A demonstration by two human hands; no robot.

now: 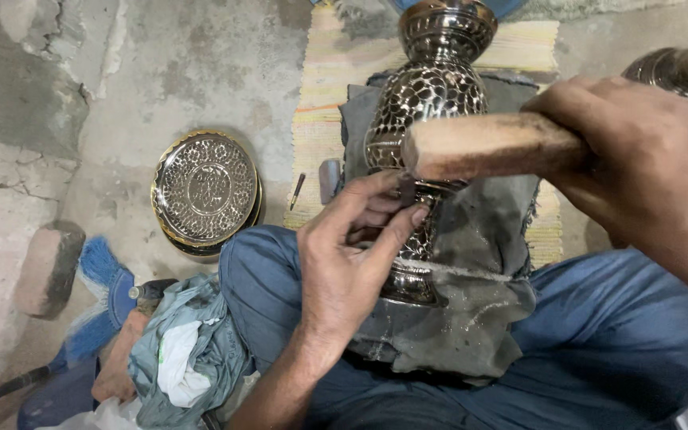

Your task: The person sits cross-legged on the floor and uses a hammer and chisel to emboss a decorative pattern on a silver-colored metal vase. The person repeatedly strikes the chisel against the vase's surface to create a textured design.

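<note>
A: Where is the vase (431, 103) against the fingers?

B: It lies across the lap on a grey cloth (471, 263), between the two blue-trousered knees. The left hand (344, 263) rests on its lower body. Thumb and forefinger are pinched together on a small dark punch (405, 189), with its tip set against the patterned metal. The other fingers curl in beneath, touching the vase.

A: And the right hand (639, 167)?

B: It is wrapped tight around a wooden mallet (479, 145). The blunt end of the mallet hangs just above the punch, near the left fingertips.

A: Which way does the vase point?

B: Its long axis runs away from the person, nearly straight up the frame. The foot is toward the lap and the narrower neck toward the striped mat (519, 48). The mallet lies crosswise to it, with its long axis running left to right.

A: What can't you make out?

B: The top of the vase is cut off by the upper edge. The left hand and the mallet hide the middle of it, and the cloth covers part of its foot. I cannot tell whether the mallet touches the punch. The right forearm runs out of frame.

A: Anything else about?

B: An engraved round tray (205, 187) lies on the concrete floor to the left. A blue brush (101, 279) is below it, beside a stone block (45, 267). A second metal piece (678, 68) shows at the top right, mostly cut off.
</note>
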